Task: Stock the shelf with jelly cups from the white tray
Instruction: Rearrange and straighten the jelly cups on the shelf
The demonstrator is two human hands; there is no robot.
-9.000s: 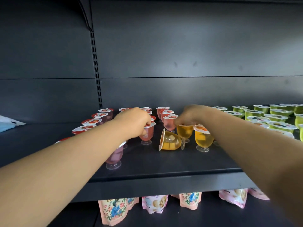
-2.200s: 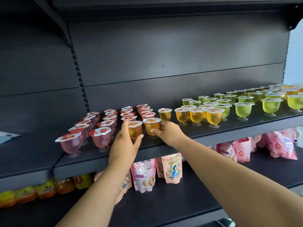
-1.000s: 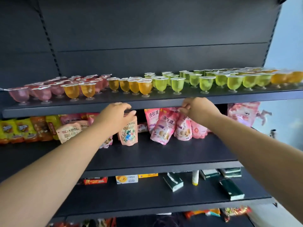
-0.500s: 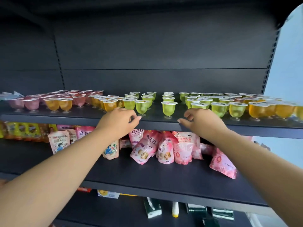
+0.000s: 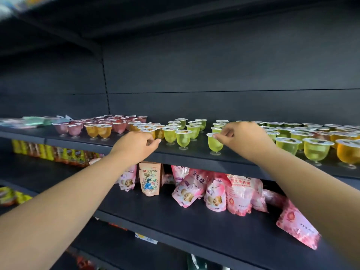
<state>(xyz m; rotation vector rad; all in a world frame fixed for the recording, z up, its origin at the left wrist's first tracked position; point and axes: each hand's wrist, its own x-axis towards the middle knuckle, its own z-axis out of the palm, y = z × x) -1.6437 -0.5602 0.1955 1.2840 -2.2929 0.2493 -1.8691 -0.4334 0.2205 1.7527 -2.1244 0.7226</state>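
Hands reaching onto a dark shelf (image 5: 194, 158) stocked with jelly cups.

The right hand (image 5: 243, 137) is curled, and the lid rim of a green jelly cup (image 5: 214, 143) is pinched between its thumb and fingertips; that cup stands upright near the shelf's front edge. The left hand (image 5: 136, 145) is loosely curled at the shelf's front edge, left of the green cup; whether anything is held in it cannot be told. Left of that cup, further green cups (image 5: 183, 137), orange cups (image 5: 99, 131) and pink cups (image 5: 68, 128) are ranged along the shelf. Right of it, more green and orange cups (image 5: 348, 154) are seen. Under the shelf, pink pouches (image 5: 214, 191) are leaned on a lower shelf (image 5: 175, 215).
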